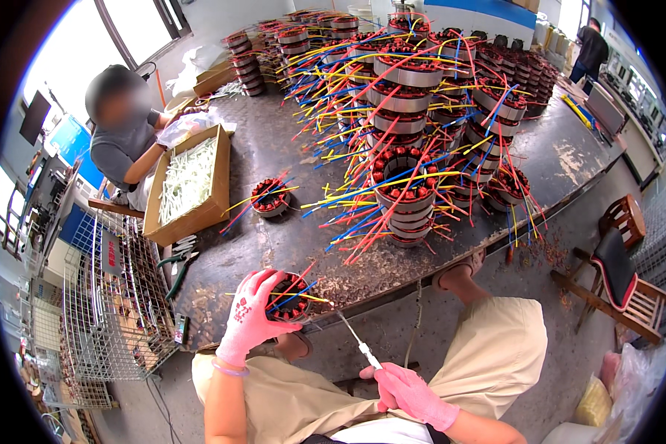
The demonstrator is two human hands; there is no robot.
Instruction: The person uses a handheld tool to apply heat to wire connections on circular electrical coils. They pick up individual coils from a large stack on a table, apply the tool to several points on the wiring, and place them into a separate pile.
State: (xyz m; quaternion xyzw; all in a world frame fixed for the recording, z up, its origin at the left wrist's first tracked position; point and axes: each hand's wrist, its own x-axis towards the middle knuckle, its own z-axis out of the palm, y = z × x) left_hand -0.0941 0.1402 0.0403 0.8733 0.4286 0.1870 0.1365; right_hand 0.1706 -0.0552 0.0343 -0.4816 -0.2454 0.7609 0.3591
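Note:
My left hand (pixel 250 317), in a pink glove, is closed round a motor stator (pixel 296 305) with dark red windings at the table's near edge. Red, blue and yellow lead wires stick out of the stator, some toward the right. In my pink-gloved right hand (pixel 416 397) is a slim white-handled tool (pixel 368 355) with a thin shaft, its exact kind unclear. The shaft slants up and left, its tip close to the end of a yellow lead; whether they touch I cannot tell. Another stator (pixel 271 198) with loose leads lies farther back on the table.
Tall stacks of stators (pixel 405 98) with leads jutting out fill the table's middle and back. At the left, a person (pixel 122 140) sits behind a cardboard box (pixel 218 194) of white sleeves. Pliers (pixel 179 277) lie at the left edge, beside wire baskets (pixel 118 318). A chair (pixel 614 274) stands right.

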